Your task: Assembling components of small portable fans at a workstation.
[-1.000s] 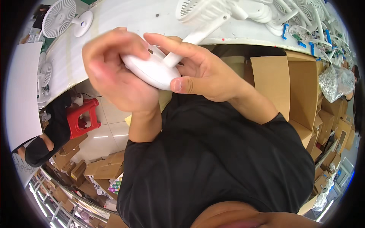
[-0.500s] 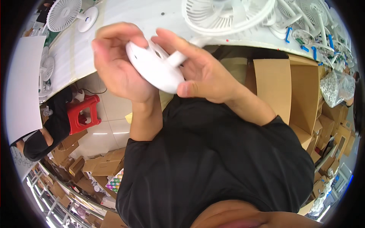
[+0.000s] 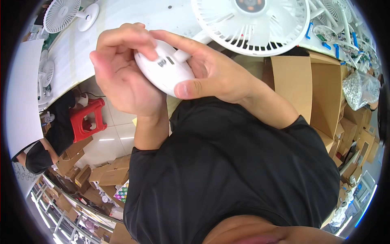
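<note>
Between my hands is a white desk fan [image 3: 260,44], its round base turned up toward me and its head out beyond my right hand. The base [image 3: 168,75] shows a small dark slot and some grey button-like marks. Around the base's right side and the stem, my right hand [image 3: 207,73] is closed, with the thumb on the near edge. On the other side my left hand [image 3: 130,73] cups the base, fingers curled over its top near the marks; the left fingers are somewhat blurred. Part of the stem is hidden behind my right fingers.
Another white fan [image 3: 63,16] stands on the white table [image 3: 142,16] at the far left. Several fan parts crowd the far right, near a clear bag of small pieces [image 3: 359,89]. An opened cardboard box [image 3: 290,89] is at my right. A red stool [image 3: 89,120] and a co-worker's arm are left.
The fan has turned in my hands: the base's slot and marks now face up, and the fan head shows its front hub. My left fingers have moved over the base.
</note>
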`<state>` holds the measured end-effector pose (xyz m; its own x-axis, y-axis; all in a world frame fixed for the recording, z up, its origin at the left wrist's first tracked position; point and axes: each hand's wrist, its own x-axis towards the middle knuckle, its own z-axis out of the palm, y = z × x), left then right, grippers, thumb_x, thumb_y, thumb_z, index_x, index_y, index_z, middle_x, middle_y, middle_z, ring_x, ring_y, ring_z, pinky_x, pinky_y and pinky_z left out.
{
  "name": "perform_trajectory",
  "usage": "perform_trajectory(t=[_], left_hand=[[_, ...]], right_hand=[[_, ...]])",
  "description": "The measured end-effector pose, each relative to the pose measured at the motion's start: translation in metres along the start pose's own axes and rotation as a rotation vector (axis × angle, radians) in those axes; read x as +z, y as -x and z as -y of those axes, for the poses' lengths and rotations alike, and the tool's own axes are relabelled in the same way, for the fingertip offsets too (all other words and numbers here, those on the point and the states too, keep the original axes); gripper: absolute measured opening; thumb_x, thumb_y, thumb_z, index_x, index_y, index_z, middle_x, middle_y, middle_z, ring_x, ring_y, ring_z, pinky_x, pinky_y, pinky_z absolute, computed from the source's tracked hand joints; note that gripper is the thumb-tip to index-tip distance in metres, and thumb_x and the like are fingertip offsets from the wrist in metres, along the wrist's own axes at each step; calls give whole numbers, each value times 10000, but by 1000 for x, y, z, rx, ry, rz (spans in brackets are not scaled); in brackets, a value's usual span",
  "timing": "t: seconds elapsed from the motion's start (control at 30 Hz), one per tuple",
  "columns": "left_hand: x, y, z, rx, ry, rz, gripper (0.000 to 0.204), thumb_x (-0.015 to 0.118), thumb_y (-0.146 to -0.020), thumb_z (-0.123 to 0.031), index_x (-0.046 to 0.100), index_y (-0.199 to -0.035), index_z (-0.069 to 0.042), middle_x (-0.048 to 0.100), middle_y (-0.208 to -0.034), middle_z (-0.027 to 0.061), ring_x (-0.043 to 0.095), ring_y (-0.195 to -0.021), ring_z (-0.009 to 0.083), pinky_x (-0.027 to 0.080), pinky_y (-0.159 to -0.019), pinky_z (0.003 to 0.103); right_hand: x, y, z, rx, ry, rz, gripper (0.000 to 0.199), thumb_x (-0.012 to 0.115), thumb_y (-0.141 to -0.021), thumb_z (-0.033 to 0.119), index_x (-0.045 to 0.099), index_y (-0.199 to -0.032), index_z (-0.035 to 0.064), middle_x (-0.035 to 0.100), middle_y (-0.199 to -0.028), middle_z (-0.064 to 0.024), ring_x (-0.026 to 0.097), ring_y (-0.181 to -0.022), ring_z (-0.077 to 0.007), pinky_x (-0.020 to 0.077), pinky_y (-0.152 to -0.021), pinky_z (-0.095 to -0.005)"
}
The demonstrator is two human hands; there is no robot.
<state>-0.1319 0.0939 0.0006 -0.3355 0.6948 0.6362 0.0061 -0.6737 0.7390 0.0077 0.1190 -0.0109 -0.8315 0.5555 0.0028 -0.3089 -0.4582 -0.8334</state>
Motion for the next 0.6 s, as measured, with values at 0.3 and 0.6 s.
perform_trajectory(t=[0.3,0.6], left_hand=[[5,3,-6,70,-14,-10,470,248,-1058,-337,520,-762,-92,442,-605,25,388,-631,134,328,-643,272],[-4,2,-9,-296,272,-20,427,348,-1033,-321,538,-758,-56,508,-618,44,401,-596,144,344,-594,266]], right_hand=[[2,5,12,67,163,29,937,779,-781,140,250,-1543,4,391,-1485,-198,424,-1323,-278,343,-1095,-326],[1,8,0,108,-122,-28,991,802,-775,165,212,-1557,21,368,-1504,-197,388,-1358,-284,308,-1132,-334]])
